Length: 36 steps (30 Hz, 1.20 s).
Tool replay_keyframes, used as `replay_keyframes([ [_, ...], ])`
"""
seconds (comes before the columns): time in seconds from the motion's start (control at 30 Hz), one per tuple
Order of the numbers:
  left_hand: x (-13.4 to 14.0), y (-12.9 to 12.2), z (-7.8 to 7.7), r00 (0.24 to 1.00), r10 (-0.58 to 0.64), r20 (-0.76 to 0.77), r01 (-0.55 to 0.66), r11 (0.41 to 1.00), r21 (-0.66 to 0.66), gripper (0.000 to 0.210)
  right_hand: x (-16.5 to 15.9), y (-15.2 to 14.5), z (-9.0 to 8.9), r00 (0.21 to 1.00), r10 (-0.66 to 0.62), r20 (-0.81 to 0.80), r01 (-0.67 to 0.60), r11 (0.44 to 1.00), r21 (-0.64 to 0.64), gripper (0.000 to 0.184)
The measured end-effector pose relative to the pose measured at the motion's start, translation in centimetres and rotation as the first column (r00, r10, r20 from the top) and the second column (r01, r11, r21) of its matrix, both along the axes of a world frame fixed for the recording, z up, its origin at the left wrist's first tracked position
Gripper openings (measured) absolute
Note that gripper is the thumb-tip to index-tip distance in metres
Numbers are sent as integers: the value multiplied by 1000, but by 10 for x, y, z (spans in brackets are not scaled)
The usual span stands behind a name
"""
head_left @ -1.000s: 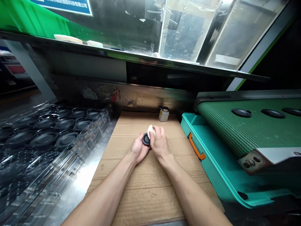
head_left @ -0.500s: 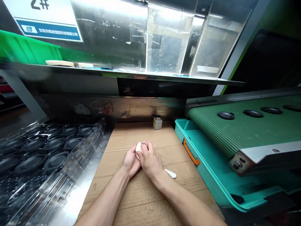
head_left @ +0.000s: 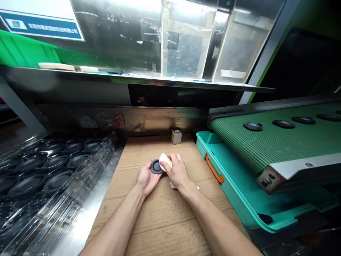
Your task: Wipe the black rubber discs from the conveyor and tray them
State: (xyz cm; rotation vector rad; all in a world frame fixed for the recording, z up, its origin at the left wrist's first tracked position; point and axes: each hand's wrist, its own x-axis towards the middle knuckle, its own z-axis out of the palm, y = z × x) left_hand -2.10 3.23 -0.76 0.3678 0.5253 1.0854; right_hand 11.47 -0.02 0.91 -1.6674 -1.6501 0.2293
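Observation:
A round black plastic lid [head_left: 156,166] rests in my left hand [head_left: 146,179], face up, with my thumb over its near-left rim. My right hand [head_left: 178,170] pinches a white cloth pad [head_left: 164,160], which covers the lid's right side. Both hands are over the brown cardboard sheet [head_left: 149,220]. Under my right wrist a second white piece [head_left: 173,185] lies on the cardboard, partly hidden by the wrist.
A small bottle with a dark top [head_left: 176,136] stands at the cardboard's far edge. To the right are a teal bin [head_left: 234,193] with an orange handle and a green conveyor belt [head_left: 239,142] carrying several black lids. Clear trays [head_left: 66,192] with black lids lie left.
The white pad has moved right, so the lid's dark face now shows in my left hand. My right hand has shifted slightly right and up. The camera view has shifted a little.

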Motion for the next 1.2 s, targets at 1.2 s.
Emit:
replay_keyframes([
  [1.2,9,-5,-1,995,34,-91,-30,999,44,35,-6,-7,19,938,-71,340,149,967,-208,39],
])
